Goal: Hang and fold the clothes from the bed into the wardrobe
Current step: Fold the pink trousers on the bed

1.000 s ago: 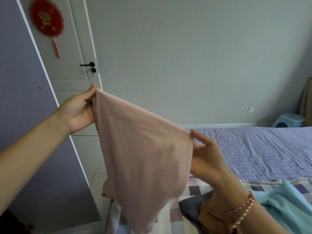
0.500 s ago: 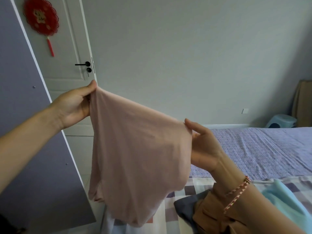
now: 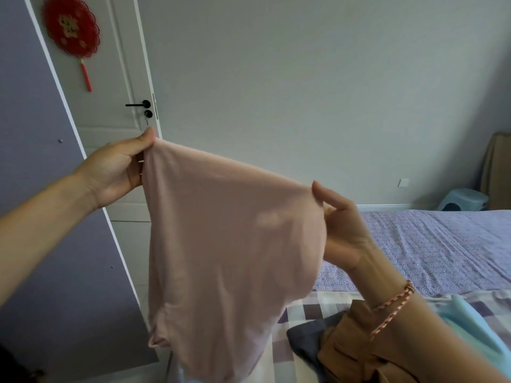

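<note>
Left hand point(image 3: 116, 172) (10 o'clock), right hand point(image 3: 343, 230) (3 o'clock) pinch limp pink cloth garment point(image 3: 226, 258), maybe a top; fingertip hold could slip.

The pink garment point(image 3: 226, 258) is covering the fingertips of the left grip point(image 3: 119, 167) and is running off the bottom edge. Below the right grip point(image 3: 343, 230), the forearm is hiding part of the brown garment point(image 3: 348, 352); the light blue garment point(image 3: 470, 313) is being cropped rightward.
</note>
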